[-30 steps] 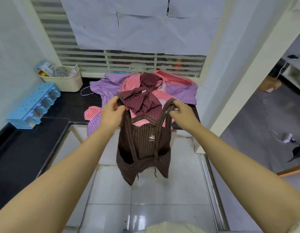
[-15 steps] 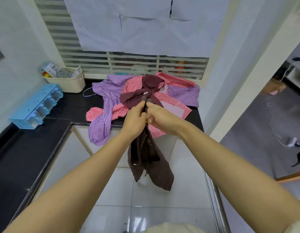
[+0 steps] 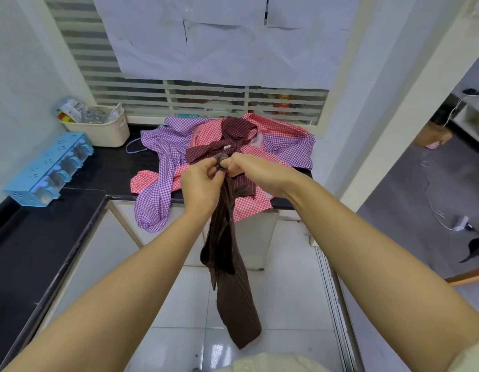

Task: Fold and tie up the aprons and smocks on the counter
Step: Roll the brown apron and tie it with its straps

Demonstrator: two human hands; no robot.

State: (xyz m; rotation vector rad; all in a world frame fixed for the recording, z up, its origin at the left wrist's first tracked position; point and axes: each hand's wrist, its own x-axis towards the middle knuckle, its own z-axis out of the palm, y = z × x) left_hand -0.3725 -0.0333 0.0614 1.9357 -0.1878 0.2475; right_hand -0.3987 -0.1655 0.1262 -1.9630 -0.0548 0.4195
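A brown striped apron hangs folded lengthwise in the air in front of the counter. My left hand and my right hand meet at its top and both grip the gathered straps. Behind them, on the black counter, lies a heap of garments: a purple checked smock, a red checked one and a maroon striped apron on top. Part of the purple and red cloth droops over the counter's front edge.
A cream basket with packets stands at the back left, next to a blue spice rack. A louvred window covered with paper sits behind the counter. White tiled floor lies below; a doorway opens to the right.
My hands came together from holding the brown apron spread by its two straps. The apron now hangs as one narrow folded strip and has dropped a bit lower.
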